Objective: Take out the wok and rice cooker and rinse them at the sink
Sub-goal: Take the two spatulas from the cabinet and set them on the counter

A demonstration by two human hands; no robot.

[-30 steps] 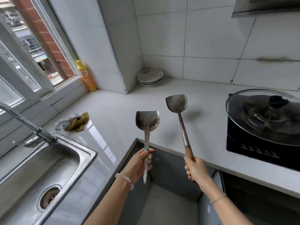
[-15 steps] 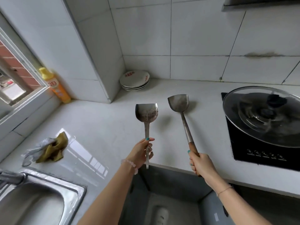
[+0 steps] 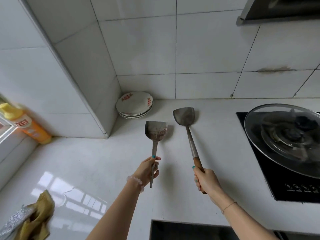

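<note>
The wide white surface (image 3: 103, 161) fills the frame, and here's the snag straight away: no rice cooker in shot, no sink either. The only candidate for the wok is whatever dark metal sits under the big glass lid (image 3: 270, 135) on the black cooktop (image 3: 285, 186) at the right, and through the glare I can't tell if that's it. The lid looks tilted and reaches past the cooktop's left edge, so a careless nudge could send it sliding or clattering. Back in the corner sits a stack of plates (image 3: 134, 105) with two spatula blades just beside it, and a swing to the left could chip one. There's an orange bottle (image 3: 29, 126) by the window ledge and a crumpled cloth (image 3: 39, 217) at lower left, both well apart from the action. Now the tools: the long spatula (image 3: 184, 116) with the wooden handle has its blade near the surface, touching or not I can't say. The short steel spatula (image 3: 156, 129) has a blade crusted with reddish-brown residue. The right hand (image 3: 206, 181) has its fingers wrapped firmly round the wooden handle, and that looks solid. The left hand (image 3: 147, 170) is the worry: its fingers and thumb clasp only the lower stem, so that top-heavy blade could twist or slip. And with both hands full, nothing gets lifted out until these are set down.
</note>
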